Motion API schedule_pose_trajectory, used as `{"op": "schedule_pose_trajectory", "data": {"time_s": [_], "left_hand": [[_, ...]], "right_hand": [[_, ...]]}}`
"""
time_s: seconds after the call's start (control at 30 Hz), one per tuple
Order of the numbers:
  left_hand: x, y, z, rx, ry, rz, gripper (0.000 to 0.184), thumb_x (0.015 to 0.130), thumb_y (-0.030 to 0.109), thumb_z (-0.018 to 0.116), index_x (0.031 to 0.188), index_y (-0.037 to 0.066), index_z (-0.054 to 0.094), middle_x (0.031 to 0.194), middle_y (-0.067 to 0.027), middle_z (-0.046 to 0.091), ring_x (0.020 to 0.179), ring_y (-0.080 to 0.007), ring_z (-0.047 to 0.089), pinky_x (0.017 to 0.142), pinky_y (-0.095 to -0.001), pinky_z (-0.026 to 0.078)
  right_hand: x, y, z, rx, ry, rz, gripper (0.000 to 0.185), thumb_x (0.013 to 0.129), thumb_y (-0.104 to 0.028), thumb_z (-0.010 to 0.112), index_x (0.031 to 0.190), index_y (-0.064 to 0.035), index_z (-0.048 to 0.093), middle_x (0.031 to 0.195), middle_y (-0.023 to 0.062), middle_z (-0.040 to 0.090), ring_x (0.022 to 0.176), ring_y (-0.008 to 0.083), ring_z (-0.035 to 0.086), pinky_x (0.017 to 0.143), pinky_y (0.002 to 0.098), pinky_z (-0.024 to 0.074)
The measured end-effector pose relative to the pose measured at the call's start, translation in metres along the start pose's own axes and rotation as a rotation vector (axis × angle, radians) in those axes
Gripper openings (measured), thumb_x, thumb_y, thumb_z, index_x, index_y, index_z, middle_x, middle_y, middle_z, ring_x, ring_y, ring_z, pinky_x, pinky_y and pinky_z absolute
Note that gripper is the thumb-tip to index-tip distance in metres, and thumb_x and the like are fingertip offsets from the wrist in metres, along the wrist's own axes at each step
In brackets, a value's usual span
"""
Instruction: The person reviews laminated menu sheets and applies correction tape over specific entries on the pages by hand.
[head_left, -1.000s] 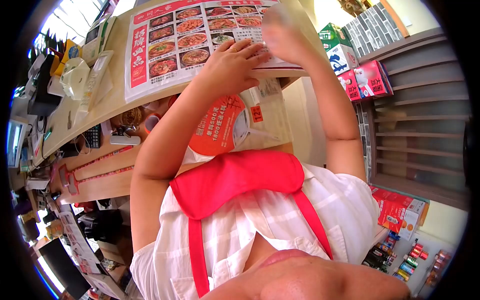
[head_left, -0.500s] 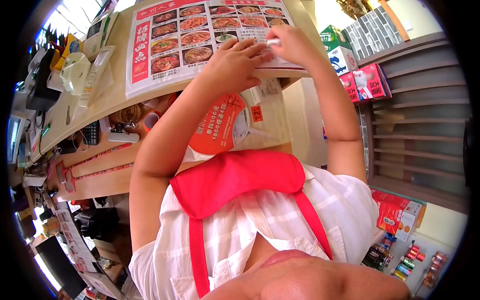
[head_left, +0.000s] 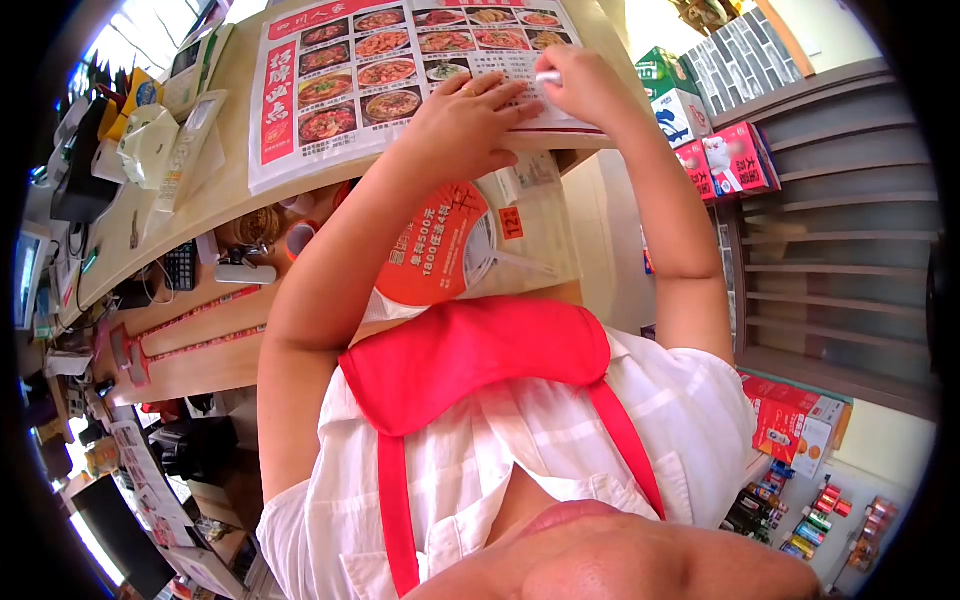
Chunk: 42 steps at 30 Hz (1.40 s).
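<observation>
A large laminated menu (head_left: 425, 98) with food photos in rows lies on the wooden counter. My left hand (head_left: 468, 122) rests flat on its lower edge, fingers spread, a ring on one finger. Just right of it, my right hand (head_left: 585, 88) pinches a small white wad (head_left: 548, 77) against the menu's right part. That wad looks like tissue or cloth, mostly hidden by the fingers. Below the counter edge, a round red paper fan (head_left: 437, 250) with white print sits under clear plastic.
On the left of the counter (head_left: 160, 225) are a white plastic packet (head_left: 150, 145) and other clutter. A keyboard (head_left: 180, 267) sits on the lower shelf. Stacked cartons (head_left: 738, 160) stand at right beside slatted brown panels (head_left: 840, 230). A red apron (head_left: 475, 360) covers my chest.
My right hand and the white wad have moved slightly up over the menu. The left hand stays nearly in place, and the view has shifted a little.
</observation>
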<state>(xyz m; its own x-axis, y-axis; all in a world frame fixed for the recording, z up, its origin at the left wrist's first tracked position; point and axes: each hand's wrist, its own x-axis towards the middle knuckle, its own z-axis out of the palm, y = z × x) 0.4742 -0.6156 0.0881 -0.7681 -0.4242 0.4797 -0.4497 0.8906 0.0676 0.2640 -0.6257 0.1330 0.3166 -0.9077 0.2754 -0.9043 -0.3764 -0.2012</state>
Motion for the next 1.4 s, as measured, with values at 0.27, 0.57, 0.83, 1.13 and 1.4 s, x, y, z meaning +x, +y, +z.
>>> {"op": "schedule_pose_trajectory", "data": {"time_s": [0.27,0.57,0.83,1.13,1.4], "left_hand": [[0.000,-0.001,-0.005,0.012,-0.029,0.014,0.061,0.072,0.035,0.069,0.128,0.023,0.051,0.135,-0.0049,0.046,0.125,-0.0246,0.040,0.103,-0.0428,0.030],[-0.001,-0.002,-0.009,-0.010,-0.073,0.009,0.063,0.071,0.033,0.070,0.130,0.028,0.048,0.137,-0.0061,0.042,0.127,-0.0265,0.037,0.104,-0.0450,0.029],[-0.001,0.000,-0.009,-0.017,-0.101,0.004,0.067,0.070,0.031,0.069,0.133,0.027,0.044,0.138,-0.0085,0.041,0.129,-0.0293,0.035,0.105,-0.0469,0.028],[-0.001,-0.004,-0.006,-0.001,-0.097,0.025,0.065,0.070,0.030,0.069,0.131,0.026,0.046,0.138,-0.0089,0.040,0.129,-0.0295,0.035,0.104,-0.0468,0.028],[-0.001,-0.004,-0.009,0.002,-0.079,0.021,0.066,0.069,0.034,0.071,0.131,0.028,0.047,0.137,-0.0073,0.042,0.128,-0.0275,0.036,0.104,-0.0455,0.028]], "right_hand": [[-0.008,-0.005,-0.005,0.043,-0.026,-0.048,0.018,0.075,-0.010,0.061,0.092,-0.0028,0.060,0.089,0.0146,0.063,0.080,0.0286,0.061,0.070,0.0352,0.0484],[-0.012,-0.011,-0.003,0.049,0.006,-0.074,0.018,0.074,-0.008,0.061,0.091,-0.0031,0.060,0.087,0.0137,0.063,0.079,0.0283,0.061,0.069,0.0350,0.0483],[-0.009,-0.005,-0.007,0.097,-0.103,-0.064,0.019,0.075,-0.008,0.061,0.092,-0.0029,0.059,0.092,0.0139,0.062,0.082,0.0284,0.061,0.073,0.0342,0.0485],[-0.007,-0.011,-0.009,0.123,-0.089,-0.012,0.018,0.076,-0.010,0.060,0.093,-0.0029,0.059,0.091,0.0142,0.062,0.081,0.0288,0.060,0.071,0.0353,0.0484],[-0.010,-0.016,-0.011,0.079,-0.132,-0.023,0.019,0.077,-0.010,0.059,0.095,-0.0027,0.059,0.091,0.0157,0.062,0.079,0.0296,0.061,0.069,0.0357,0.0480]]}}
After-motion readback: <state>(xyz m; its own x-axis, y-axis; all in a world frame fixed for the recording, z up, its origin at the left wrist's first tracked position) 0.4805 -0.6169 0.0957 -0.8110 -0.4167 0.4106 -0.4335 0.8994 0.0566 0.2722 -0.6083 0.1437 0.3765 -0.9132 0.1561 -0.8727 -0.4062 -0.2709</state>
